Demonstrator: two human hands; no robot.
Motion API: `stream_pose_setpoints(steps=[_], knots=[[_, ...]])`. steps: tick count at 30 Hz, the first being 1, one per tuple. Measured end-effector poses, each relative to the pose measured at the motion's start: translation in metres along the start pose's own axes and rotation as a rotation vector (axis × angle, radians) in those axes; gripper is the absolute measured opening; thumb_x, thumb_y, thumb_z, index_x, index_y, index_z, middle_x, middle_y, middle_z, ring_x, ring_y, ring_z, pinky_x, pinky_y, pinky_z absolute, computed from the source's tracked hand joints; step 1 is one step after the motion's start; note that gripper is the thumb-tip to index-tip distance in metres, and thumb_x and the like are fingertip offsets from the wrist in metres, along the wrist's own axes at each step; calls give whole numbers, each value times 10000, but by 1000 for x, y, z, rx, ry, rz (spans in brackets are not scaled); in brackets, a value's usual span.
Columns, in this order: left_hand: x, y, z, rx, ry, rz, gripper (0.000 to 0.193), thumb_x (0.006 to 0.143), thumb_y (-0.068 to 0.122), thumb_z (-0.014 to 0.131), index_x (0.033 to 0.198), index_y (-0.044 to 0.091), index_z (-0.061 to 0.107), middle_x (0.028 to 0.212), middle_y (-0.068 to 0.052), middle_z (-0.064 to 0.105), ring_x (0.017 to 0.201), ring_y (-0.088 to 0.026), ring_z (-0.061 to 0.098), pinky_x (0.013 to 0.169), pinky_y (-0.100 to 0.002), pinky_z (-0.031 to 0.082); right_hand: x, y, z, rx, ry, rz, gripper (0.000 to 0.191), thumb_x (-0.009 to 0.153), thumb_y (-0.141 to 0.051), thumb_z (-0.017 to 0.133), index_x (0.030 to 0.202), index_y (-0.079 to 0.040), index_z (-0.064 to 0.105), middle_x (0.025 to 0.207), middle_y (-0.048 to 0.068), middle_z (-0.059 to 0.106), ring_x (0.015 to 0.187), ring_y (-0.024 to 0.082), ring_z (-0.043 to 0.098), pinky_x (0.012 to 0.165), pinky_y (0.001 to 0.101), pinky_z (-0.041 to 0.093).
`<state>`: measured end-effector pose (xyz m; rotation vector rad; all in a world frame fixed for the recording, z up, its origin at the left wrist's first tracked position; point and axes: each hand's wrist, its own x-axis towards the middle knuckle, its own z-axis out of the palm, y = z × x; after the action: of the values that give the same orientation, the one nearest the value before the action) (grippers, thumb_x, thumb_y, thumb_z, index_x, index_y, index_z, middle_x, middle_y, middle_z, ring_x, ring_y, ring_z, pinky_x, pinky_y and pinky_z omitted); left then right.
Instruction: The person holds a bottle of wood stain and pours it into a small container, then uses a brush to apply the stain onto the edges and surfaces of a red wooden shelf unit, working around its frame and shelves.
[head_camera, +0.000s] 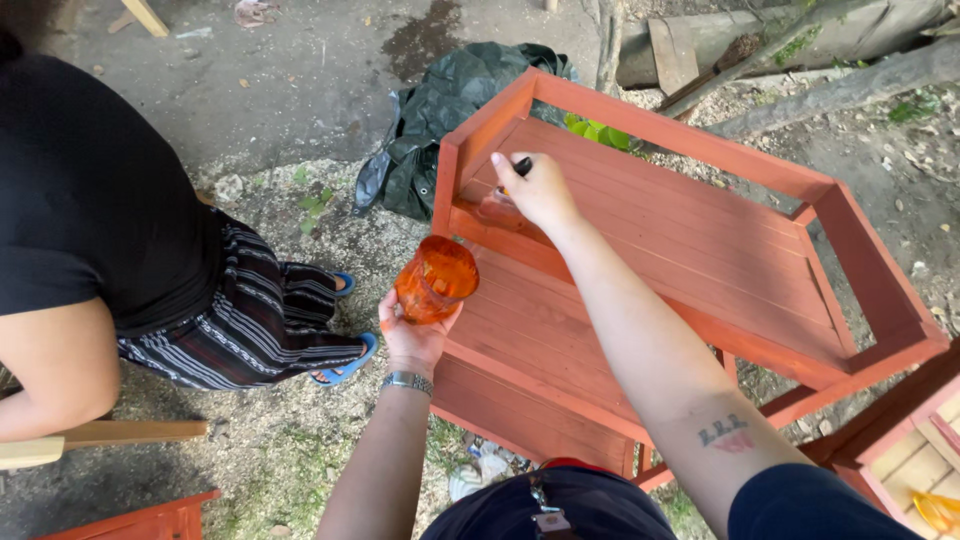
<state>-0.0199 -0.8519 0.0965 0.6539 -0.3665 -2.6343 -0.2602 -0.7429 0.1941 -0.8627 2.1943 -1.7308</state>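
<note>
My left hand (412, 335) holds up an orange, paint-stained plastic cup (436, 280) just off the near left edge of a red-brown wooden shelf unit (700, 250). My right hand (537, 190) reaches over the unit and grips a paintbrush with a black handle (521, 167). The brush end rests against the inner side of the unit's left rail, and its bristles are mostly hidden by my hand. A metal watch sits on my left wrist.
Another person (110, 240) in a black top and striped trousers crouches at the left on the dirt. A dark green plastic bag (450, 110) lies behind the unit. Logs and planks (800, 50) lie at the upper right. More painted wood parts (900, 440) stand at the lower right.
</note>
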Motion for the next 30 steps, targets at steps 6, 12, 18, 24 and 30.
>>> stream_pose_setpoints(steps=[6, 12, 18, 24, 30], knots=[[12, -17, 0, 26, -37, -68, 747, 777, 549, 596, 1440, 213, 526, 1511, -67, 545, 1368, -347, 535, 1018, -580, 505, -48, 27, -69, -240, 137, 68, 473, 1016, -360, 630, 667, -41, 620, 556, 14, 621, 520, 92, 586, 518, 316, 467], [27, -44, 12, 79, -48, -142, 759, 768, 571, 586, 1433, 212, 523, 1494, -84, 554, 1344, -369, 545, 997, -602, 512, -116, 35, -155, -484, 275, 193, 457, 1014, -329, 640, 686, -13, 605, 540, 102, 547, 501, 146, 471, 526, 371, 441], [34, -54, 24, 100, -96, -229, 759, 775, 568, 581, 1441, 209, 516, 1500, -84, 547, 1346, -371, 540, 998, -614, 502, -150, 7, -222, -858, 345, 316, 385, 963, -364, 635, 760, -52, 734, 645, 144, 685, 634, 322, 688, 669, 460, 553], [24, -55, 26, 108, -94, -261, 743, 788, 541, 582, 1451, 213, 516, 1525, -75, 533, 1368, -365, 531, 1027, -621, 489, -142, -5, -149, -1123, 281, 197, 264, 880, -345, 635, 833, -131, 782, 848, 156, 732, 786, 401, 691, 744, 507, 568], [12, -56, 24, 114, -111, -254, 747, 773, 530, 595, 1446, 217, 511, 1519, -73, 531, 1371, -368, 520, 1012, -636, 484, -108, -28, -67, -764, 386, 1, 287, 911, -335, 650, 788, -86, 723, 852, 145, 716, 780, 385, 685, 715, 488, 557]])
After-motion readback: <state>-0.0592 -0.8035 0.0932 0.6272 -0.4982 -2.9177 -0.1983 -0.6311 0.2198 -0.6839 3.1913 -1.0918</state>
